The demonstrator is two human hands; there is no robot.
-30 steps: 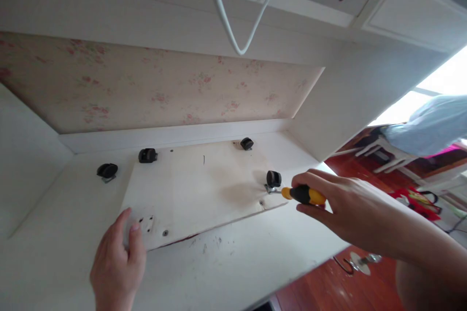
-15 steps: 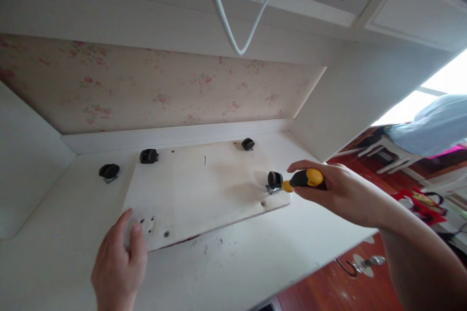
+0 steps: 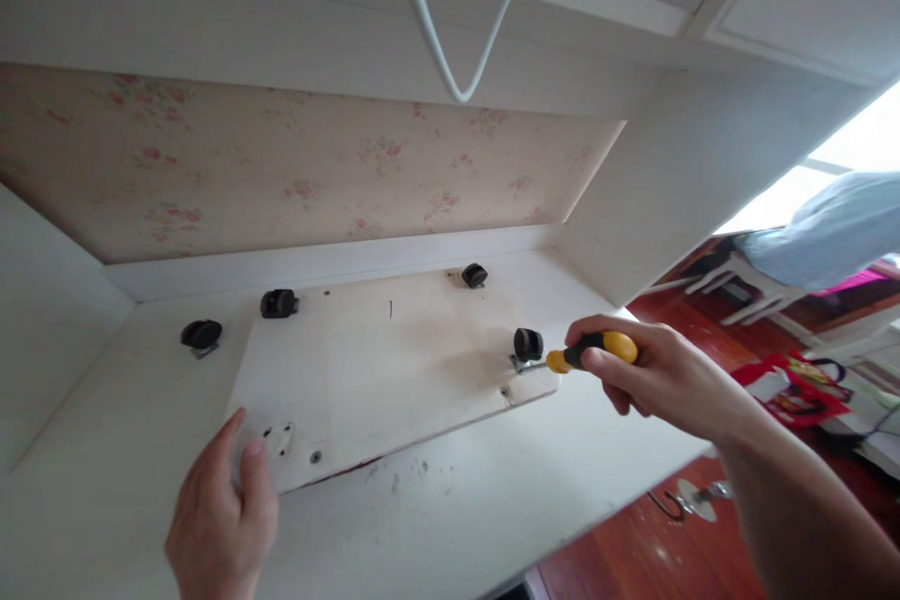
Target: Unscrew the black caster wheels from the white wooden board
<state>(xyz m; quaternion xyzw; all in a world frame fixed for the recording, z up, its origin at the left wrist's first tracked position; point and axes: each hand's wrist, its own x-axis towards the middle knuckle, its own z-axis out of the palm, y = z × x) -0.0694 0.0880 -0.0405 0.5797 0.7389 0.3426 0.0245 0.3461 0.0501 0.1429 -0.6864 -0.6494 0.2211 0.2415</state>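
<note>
My right hand (image 3: 661, 375) is closed round a yellow-and-black screwdriver (image 3: 594, 350), whose tip meets the metal bracket of a black caster wheel (image 3: 527, 345) at the right end of a white board (image 3: 380, 366). My left hand (image 3: 221, 511) presses on the board's near left corner, fingers together and flat, beside a patch with small screw holes (image 3: 277, 439). Two more casters, one (image 3: 279, 303) at the far left and one (image 3: 474, 276) at the far right, sit on the board's far corners. A loose caster (image 3: 201, 335) lies off the board to the left.
The board lies on a white desk surface (image 3: 457, 506) inside a white alcove with floral wallpaper (image 3: 316, 169) behind. A white hanger loop (image 3: 460, 37) dangles overhead. To the right are a red wood floor (image 3: 633, 553), a metal hook (image 3: 685, 497) and red bags (image 3: 794, 389).
My right hand has twisted the screwdriver handle at the caster bracket, rising then dipping slightly. My left hand has stayed on the board's corner; the view shifted a little.
</note>
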